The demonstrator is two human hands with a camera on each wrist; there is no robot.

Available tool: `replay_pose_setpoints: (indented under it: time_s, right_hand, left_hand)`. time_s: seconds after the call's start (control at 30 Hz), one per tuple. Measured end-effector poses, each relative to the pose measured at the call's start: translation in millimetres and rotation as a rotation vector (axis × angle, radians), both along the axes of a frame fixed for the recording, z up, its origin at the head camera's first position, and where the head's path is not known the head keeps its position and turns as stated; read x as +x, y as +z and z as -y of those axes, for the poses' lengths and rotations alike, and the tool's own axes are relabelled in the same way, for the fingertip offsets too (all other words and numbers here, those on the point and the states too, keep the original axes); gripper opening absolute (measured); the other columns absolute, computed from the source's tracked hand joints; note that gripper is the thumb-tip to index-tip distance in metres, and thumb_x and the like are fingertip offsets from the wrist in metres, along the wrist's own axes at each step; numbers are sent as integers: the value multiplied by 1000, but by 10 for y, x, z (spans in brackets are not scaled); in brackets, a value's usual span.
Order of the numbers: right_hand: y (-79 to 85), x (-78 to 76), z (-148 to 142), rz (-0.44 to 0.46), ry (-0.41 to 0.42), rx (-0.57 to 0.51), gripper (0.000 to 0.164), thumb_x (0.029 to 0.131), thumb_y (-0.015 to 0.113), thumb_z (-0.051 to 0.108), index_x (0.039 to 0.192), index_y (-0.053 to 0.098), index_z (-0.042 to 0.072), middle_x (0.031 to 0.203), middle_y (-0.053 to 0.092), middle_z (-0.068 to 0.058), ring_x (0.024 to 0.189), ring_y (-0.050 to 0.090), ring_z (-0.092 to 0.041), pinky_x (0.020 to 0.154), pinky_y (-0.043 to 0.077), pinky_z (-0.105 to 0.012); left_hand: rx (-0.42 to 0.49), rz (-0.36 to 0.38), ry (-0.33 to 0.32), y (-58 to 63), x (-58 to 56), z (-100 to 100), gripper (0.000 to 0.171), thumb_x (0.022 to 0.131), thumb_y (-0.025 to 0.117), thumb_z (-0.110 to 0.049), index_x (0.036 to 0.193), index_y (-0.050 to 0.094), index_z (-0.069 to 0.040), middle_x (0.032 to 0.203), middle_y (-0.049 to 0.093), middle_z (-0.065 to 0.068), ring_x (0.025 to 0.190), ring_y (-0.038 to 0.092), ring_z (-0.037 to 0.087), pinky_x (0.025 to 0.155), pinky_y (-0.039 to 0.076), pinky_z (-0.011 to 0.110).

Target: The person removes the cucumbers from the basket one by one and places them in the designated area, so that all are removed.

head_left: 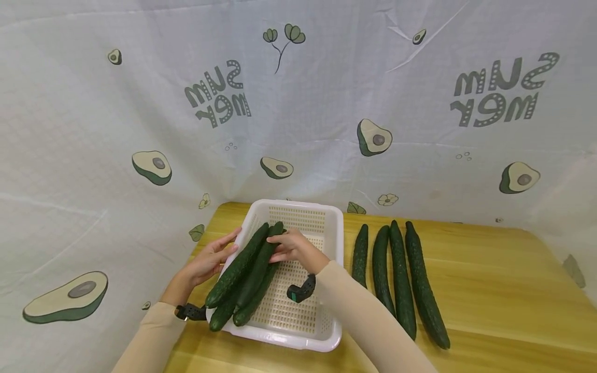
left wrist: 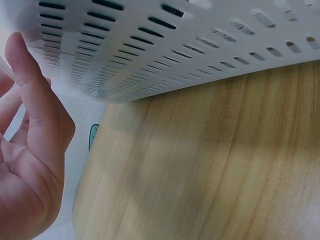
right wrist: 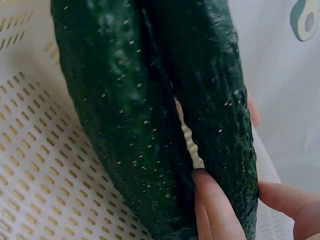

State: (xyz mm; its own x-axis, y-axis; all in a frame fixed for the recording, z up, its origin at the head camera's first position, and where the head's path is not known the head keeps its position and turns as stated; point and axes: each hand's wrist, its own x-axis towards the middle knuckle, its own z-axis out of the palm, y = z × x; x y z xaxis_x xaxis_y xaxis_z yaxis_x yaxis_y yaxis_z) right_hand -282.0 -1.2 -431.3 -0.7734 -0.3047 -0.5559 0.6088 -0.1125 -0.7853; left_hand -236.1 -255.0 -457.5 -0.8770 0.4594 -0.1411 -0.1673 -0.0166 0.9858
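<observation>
dark green cucumbers (head_left: 252, 269), white slotted basket (head_left: 322, 331), avocado-print cloth (head_left: 373, 137).

Both arms wear long, close-fitting beige sleeves (head_left: 368, 311); a black strap (head_left: 190, 312) carrying a small camera circles each wrist.

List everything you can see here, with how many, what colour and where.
Cucumbers in basket: about four, dark green, lying lengthwise along the basket's left side.
Cucumbers on table: four, dark green, side by side right of the basket.
Basket: one, white, perforated, on the table's left part.
Table: one, light wood.
Backdrop cloth: one, white with avocado prints, behind and left.
Wrist cameras: two, black, one per wrist.
Left hand: open, at the basket's left rim.
Right hand: fingers on the basket cucumbers' far ends.
</observation>
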Motion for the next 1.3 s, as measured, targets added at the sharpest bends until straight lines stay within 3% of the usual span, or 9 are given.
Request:
replay_pose_setpoints:
  time_s: [0.2,0.37,0.5,0.6,0.83,1.07,1.3]
  right_hand:
    - [62,0,-101,-36,5,24,76,96,66,5,155,21,-6,133,46,-42,107,62,-49,77,59,-39]
    - [173,30,-235,-74,37,24,75,97,66,9,156,21,-3,136,44,-38,100,66,-43,65,60,-33]
    - [272,38,-322,-108,61,5,72,97,64,8,156,23,-3,121,52,-31,92,67,-37,60,59,-31]
    - [345,34,-384,-126,70,-5,72,98,63,8,156,22,-3,112,54,-26,85,66,-32,59,59,-30]
    - [433,16,-543,-155,72,-6,74,99,61,8,158,17,-1,123,48,-28,89,66,-34,65,60,-33]
    - [447,8,-701,-188,98,-44,73,101,58,11,159,14,-1,129,48,-31,86,68,-27,70,60,-34]
    - [473,21,-864,-240,127,-84,71,103,54,9,158,10,-2,106,56,-17,79,65,-21,67,59,-30]
  left_hand:
    - [5,6,5,12,3,-3,60,109,44,-14,162,17,-21,163,13,13,90,65,11,70,58,26]
    - [1,-5,2,4,5,-3,60,109,44,-14,162,16,-20,163,12,15,93,65,12,72,58,28]
    - [-4,-1,10,16,8,-1,61,108,45,-14,162,16,-20,163,13,14,90,66,12,71,58,27]
    - [-3,6,14,36,4,-5,62,108,47,-15,162,16,-20,163,13,13,92,66,12,73,58,28]
    - [-7,14,11,17,-6,-14,62,108,47,-16,162,17,-22,163,14,12,94,66,13,74,59,29]
    - [-11,5,3,3,-15,-10,61,108,46,-16,162,17,-21,163,14,15,92,65,12,73,58,28]
    - [-15,18,10,14,-8,-12,61,109,45,-17,162,15,-22,164,10,15,88,65,10,71,57,26]
